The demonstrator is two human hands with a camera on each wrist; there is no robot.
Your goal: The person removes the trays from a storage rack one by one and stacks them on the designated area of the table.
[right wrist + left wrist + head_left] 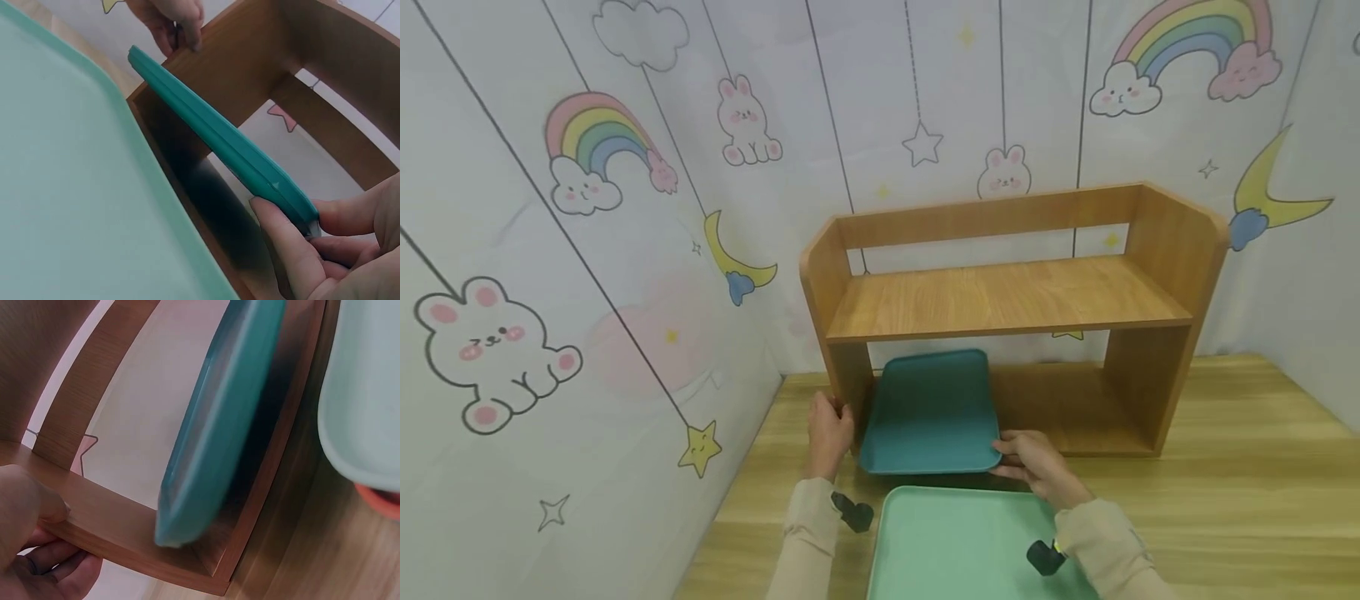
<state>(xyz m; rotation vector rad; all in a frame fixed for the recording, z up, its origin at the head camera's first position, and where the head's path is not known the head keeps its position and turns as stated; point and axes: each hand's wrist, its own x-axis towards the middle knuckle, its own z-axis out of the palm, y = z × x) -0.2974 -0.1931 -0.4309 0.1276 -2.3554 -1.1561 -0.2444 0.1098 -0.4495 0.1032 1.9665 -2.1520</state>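
My right hand (pixel 1037 467) pinches the near right corner of the dark teal tray (pixel 931 412), tilted, at centre frame, half inside the wooden shelf's (pixel 1007 300) lower opening. My left hand (pixel 829 433) grips the shelf's left side panel. The light green tray (pixel 955 546) lies below, seemingly flat.

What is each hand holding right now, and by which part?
The right hand pinches the dark teal tray at its near right corner. The left hand grips the wooden shelf by its left side panel.

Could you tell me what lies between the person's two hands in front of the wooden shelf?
The dark teal tray lies between left hand and right hand, shown in the head view.
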